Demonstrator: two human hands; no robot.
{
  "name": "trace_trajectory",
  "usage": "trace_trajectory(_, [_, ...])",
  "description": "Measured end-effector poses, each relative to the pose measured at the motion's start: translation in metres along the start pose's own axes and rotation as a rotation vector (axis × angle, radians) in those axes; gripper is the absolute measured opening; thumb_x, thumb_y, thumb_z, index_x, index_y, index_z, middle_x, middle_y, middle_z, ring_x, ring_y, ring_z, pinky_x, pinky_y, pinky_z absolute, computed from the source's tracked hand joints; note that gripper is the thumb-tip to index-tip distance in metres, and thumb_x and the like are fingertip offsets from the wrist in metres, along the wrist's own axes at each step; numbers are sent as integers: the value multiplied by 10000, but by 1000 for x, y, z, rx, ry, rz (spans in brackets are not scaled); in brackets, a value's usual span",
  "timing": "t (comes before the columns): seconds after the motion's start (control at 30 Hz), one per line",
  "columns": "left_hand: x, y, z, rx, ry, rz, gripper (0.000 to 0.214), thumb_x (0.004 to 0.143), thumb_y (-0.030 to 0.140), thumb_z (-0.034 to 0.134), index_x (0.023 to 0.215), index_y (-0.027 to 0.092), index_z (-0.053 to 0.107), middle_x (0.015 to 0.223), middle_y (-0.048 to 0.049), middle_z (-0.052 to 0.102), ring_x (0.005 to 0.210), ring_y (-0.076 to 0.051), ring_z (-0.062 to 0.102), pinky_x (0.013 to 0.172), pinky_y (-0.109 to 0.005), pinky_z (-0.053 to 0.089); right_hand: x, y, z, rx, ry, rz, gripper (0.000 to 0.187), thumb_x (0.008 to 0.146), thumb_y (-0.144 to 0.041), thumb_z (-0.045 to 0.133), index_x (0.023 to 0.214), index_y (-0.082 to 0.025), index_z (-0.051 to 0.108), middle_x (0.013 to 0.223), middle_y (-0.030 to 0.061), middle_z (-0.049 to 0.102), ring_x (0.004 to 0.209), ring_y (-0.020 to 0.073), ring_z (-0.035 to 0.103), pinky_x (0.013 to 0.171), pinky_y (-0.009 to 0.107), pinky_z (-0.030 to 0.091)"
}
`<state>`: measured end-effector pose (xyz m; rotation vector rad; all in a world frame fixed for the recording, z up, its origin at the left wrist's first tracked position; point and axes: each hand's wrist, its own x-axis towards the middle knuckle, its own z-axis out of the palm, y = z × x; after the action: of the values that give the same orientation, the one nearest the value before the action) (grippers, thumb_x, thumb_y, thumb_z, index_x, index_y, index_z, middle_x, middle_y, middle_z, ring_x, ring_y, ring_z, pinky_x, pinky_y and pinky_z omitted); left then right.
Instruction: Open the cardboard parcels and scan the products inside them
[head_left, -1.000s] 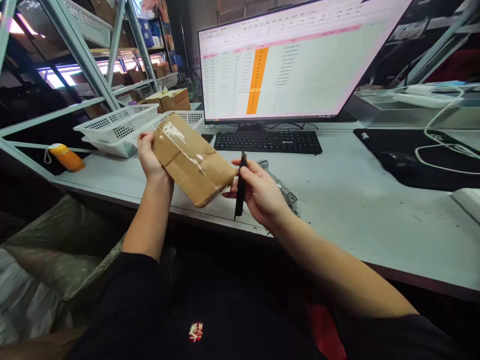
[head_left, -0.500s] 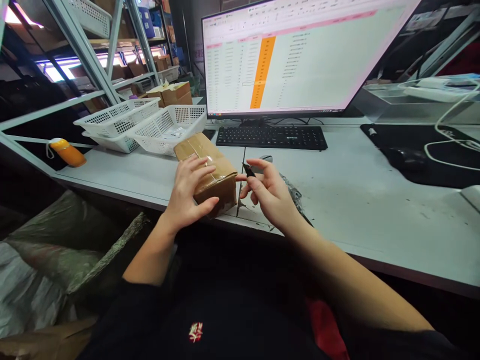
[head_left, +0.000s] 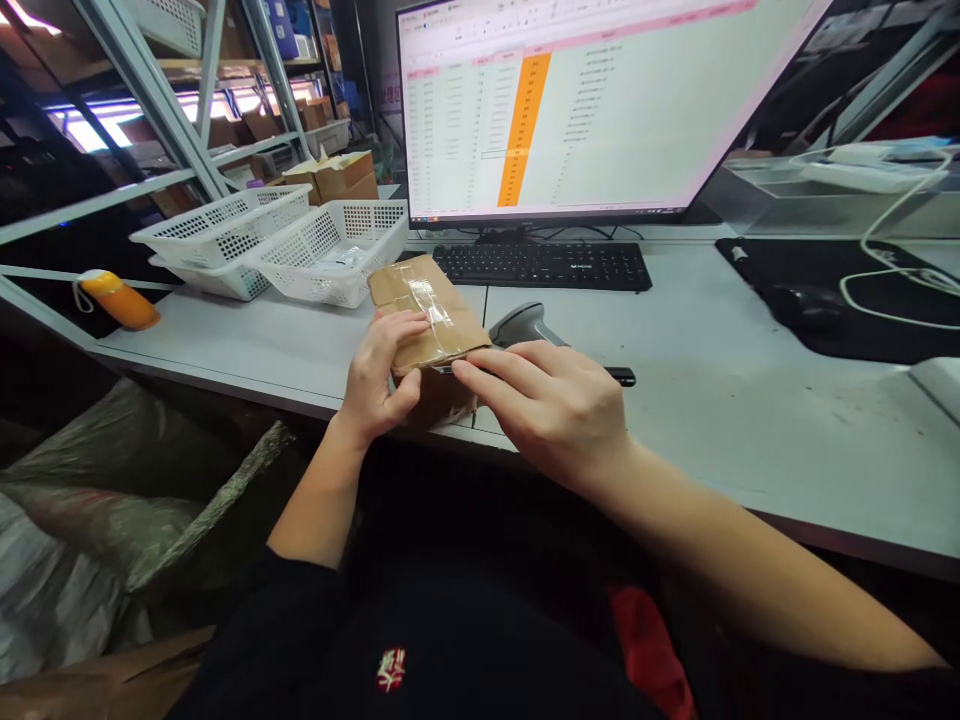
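Note:
A taped brown cardboard box (head_left: 442, 310) sits tilted near the desk's front edge. My left hand (head_left: 379, 375) grips its left side, fingers on the taped top and thumb against the front face. My right hand (head_left: 551, 410) is closed around a utility knife (head_left: 621, 376). The black end of its handle sticks out to the right, and its tip meets the box's front top edge; most of the knife is hidden by my fingers. Just behind my right hand lies a grey barcode scanner (head_left: 525, 322), partly covered by it.
A keyboard (head_left: 544, 266) lies below a large monitor (head_left: 570, 110). White plastic baskets (head_left: 337, 250) stand at the left, near an orange bottle (head_left: 120, 300). On the right are a black mouse pad (head_left: 840, 325) with a mouse and a white cable. Metal shelving rises at left.
My right hand has moved in against the box's front edge, turning the knife so its tip points left. The scanner shows more. My left hand has stayed on the box, its thumb now higher.

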<state>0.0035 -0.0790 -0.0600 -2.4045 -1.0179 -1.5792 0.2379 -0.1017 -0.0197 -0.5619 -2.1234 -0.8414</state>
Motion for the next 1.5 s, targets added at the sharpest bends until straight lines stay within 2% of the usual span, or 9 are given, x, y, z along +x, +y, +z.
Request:
trace_trajectory(0.17, [1, -4, -2, 7, -36, 25, 429, 1016, 466, 466, 1330, 215, 616, 1391, -133, 683, 1356, -300, 617, 1271, -555, 376, -5, -1, 1, -1, -35, 22, 264, 1015, -114, 606, 1163, -254, 774, 1088, 11, 817, 849, 174, 686, 685, 335, 455])
trace_trajectory(0.47, [3, -6, -2, 74, -30, 141, 432, 1061, 309, 431, 1442, 178, 586, 1428, -133, 676, 1370, -258, 625, 1213, -460, 457, 1, -5, 1, -11, -22, 7, 244, 1019, -110, 595, 1158, -221, 762, 1062, 20, 816, 844, 179, 674, 681, 348, 440])
trace_trajectory(0.73, [2, -4, 4, -46, 66, 120, 45, 1028, 263, 546, 1049, 225, 535, 1283, -102, 748, 1283, -248, 688, 1150, -484, 524, 8, -11, -2, -151, -66, 35, 229, 1028, -130, 569, 1110, -189, 775, 1002, 35, 802, 787, 189, 618, 633, 365, 377])
trace_trajectory(0.9, [3, -4, 12, -19, 144, 194, 31, 1030, 202, 554, 1006, 216, 540, 1164, -66, 789, 1204, -232, 735, 1109, -481, 552, -3, 5, -12, -196, -176, 113, 261, 1022, -104, 554, 1098, -203, 784, 1024, 34, 805, 783, 191, 610, 636, 364, 347])
trace_trajectory(1.1, [1, 3, 27, -49, 236, 205, 47, 1013, 170, 580, 997, 210, 563, 1123, -58, 796, 1160, -221, 749, 1105, -465, 541, -19, 28, -18, -208, -121, 219, 273, 994, -73, 573, 1065, -212, 797, 994, 25, 812, 747, 189, 624, 606, 352, 352])
trace_trajectory(1.2, [-2, 0, 25, -171, 250, 166, 45, 1033, 247, 576, 992, 228, 580, 1129, -49, 793, 1154, -221, 741, 1094, -465, 535, -30, 27, -15, -20, -108, 414, 256, 1022, -150, 583, 1144, -236, 791, 1064, 59, 801, 868, 209, 689, 679, 345, 445])
trace_trajectory(1.3, [6, -29, 18, -265, 331, 32, 266, 1058, 483, 523, 1017, 245, 633, 1245, -72, 756, 1311, -256, 657, 1173, -511, 480, -43, 8, -7, 477, -37, 739, 232, 1041, -272, 588, 1194, -214, 752, 1072, 90, 775, 942, 219, 724, 704, 331, 548])
trace_trajectory(1.4, [29, -79, 15, -312, 466, -332, 488, 923, 679, 650, 1140, 241, 656, 1490, -107, 615, 1486, -292, 497, 1257, -501, 383, -50, -22, 4, 1159, -42, 1056, 278, 1041, -434, 599, 1179, -212, 692, 1151, 102, 746, 989, 222, 739, 660, 318, 624])
trace_trajectory(1.5, [45, -115, 16, -610, 425, -778, 682, 811, 793, 659, 1176, 216, 649, 1347, -150, 671, 1289, -317, 632, 1045, -451, 539, -48, -44, 12, 1520, -54, 1210, 349, 991, -539, 673, 1184, -249, 666, 1379, 107, 660, 1234, 259, 673, 792, 373, 675])
